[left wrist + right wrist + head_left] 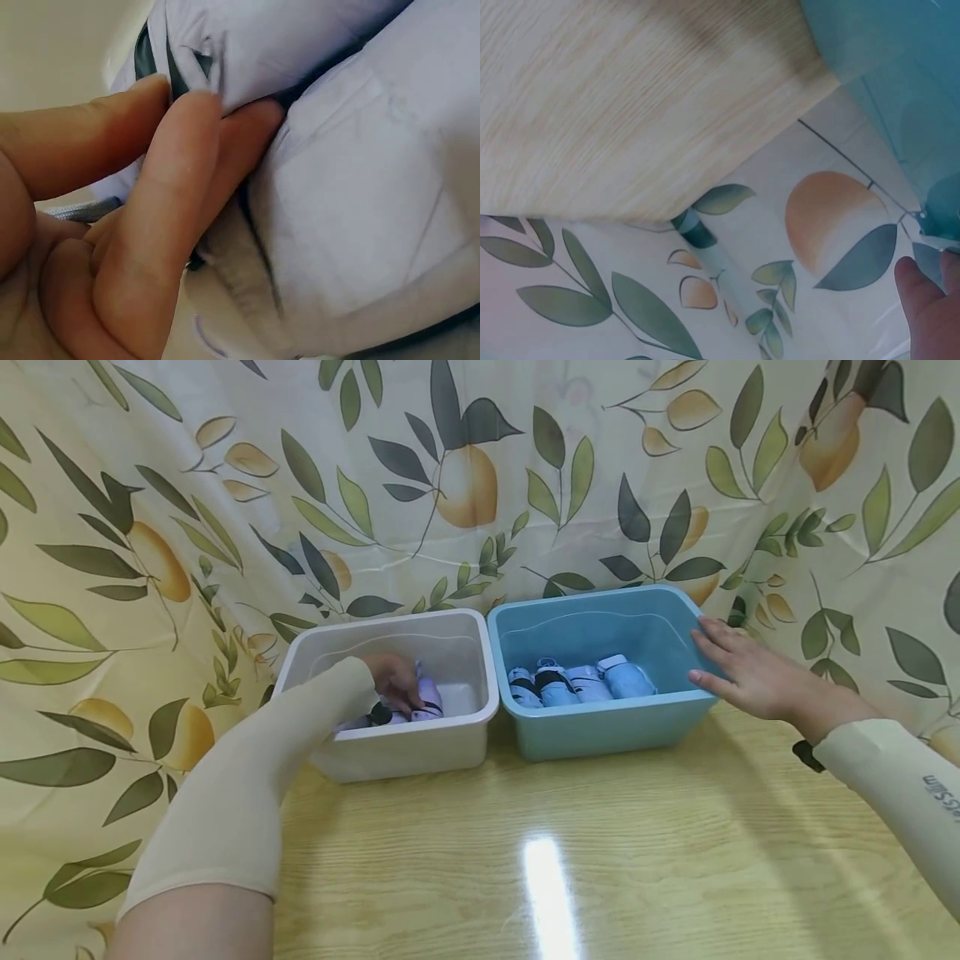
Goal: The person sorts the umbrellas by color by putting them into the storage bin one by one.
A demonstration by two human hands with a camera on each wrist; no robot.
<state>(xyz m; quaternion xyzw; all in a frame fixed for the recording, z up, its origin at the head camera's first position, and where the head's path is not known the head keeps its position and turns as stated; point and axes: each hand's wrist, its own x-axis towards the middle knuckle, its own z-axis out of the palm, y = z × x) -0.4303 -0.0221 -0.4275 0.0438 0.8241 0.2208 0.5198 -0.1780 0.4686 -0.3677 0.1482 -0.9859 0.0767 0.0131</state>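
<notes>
My left hand (396,681) reaches into the off-white bin (408,747), among rolled lavender fabric bundles (428,695). Close up in the left wrist view, its thumb and fingers pinch at the strapped end of one lavender bundle (259,41), where a dark band shows. Another pale lavender bundle (367,180) lies against the fingers; the hand and bin wall hide part of the bundles in the head view. My right hand (750,672), fingers extended, rests at the right rim of the blue bin (607,731). Several rolled blue bundles (628,678), some with black bands, lie in a row inside.
Both bins stand side by side on a wood-grain table (420,860), near its back edge. Behind and to the sides hangs a curtain (525,543) printed with leaves and fruit. A light reflection marks the table's front middle.
</notes>
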